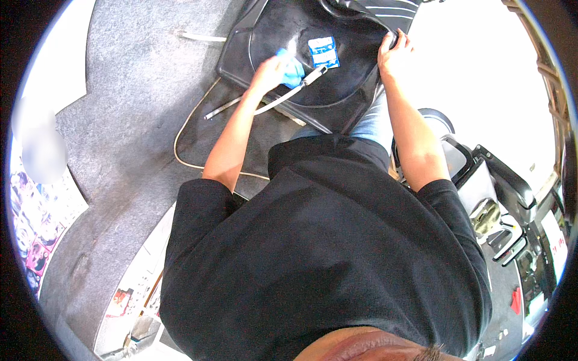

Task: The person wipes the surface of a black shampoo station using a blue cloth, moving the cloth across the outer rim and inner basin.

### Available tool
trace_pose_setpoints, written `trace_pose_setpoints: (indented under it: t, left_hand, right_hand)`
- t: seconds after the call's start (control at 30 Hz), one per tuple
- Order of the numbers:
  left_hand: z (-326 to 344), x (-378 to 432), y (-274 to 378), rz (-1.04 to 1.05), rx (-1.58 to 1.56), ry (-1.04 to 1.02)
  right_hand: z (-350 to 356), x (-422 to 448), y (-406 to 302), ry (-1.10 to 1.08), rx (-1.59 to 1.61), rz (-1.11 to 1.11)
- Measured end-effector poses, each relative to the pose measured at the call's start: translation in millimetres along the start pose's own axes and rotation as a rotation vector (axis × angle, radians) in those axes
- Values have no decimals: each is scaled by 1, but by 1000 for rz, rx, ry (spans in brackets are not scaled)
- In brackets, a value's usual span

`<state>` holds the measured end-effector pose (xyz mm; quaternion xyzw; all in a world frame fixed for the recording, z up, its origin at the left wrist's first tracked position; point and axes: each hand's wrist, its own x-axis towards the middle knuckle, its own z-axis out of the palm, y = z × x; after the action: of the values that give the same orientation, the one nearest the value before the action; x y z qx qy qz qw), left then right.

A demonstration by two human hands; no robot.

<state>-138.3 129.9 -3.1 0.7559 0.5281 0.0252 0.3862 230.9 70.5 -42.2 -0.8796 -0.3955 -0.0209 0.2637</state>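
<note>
Before me lies a large molded black sheet [347, 85] with a wide hollow, its near edge at my thighs. My left hand [270, 74] is closed on a crumpled blue cloth [292, 72] over the left part of the hollow. A blue and white packet [323, 53] bearing writing lies flat in the hollow. Just below it is the clear tip of a whitish hose [289, 95], which passes by my left wrist. With the fingers of my right hand [393, 54] I grip the sheet's right rim.
Grey carpet-like surface [131, 90] spreads at the left, with a thin cable [180, 135] looping over the floor. A short pale rod [221, 109] sticks out beside my left forearm. Black chair-like parts [505, 176] stand at the right, and a red item [516, 301] lies lower right.
</note>
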Motion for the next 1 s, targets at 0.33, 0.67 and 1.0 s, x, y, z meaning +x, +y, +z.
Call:
trace_pose_setpoints:
  t: [0.33, 0.67, 1.0]
  left_hand:
    - [-185, -69, 61, -264, 196, 730]
    - [-12, -35, -31, -508, 368, 572]
    - [34, -82, -2, -442, 118, 582]
  right_hand:
    - [-6, -2, -2, -53, 54, 37]
    - [-6, 1, -5, -39, -37, -28]
    - [3, -1, -1, -28, 11, -22]
